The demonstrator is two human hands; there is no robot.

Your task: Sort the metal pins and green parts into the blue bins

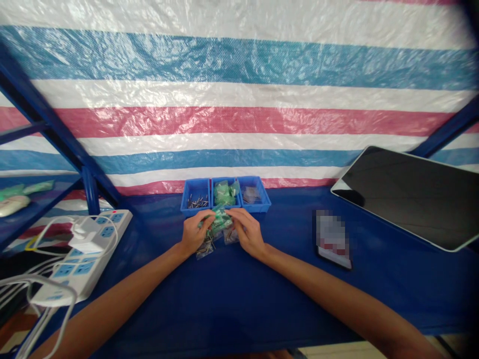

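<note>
A small green plastic packet (221, 220) is pinched between my two hands, just in front of the blue bins. My left hand (195, 230) grips its left edge with thumb and fingers, and my right hand (247, 230) grips its right edge. Under my hands lie a clear bag (205, 248) with thin metal pieces and another clear bag (231, 236), partly hidden. Behind stand three joined blue bins: the left bin (183, 202) has metal pins (198, 202), the middle one green packets (225, 193), the right one clear plastic bags (251, 194).
A white power strip (88, 279) with plugs and cables (37, 279) lies at the left. To the right are a phone (333, 239), its screen blurred, and a large dark-screened tablet or monitor (411, 194). Blue metal posts (90, 189) and striped plastic sheeting (239, 119) bound the blue table (239, 309).
</note>
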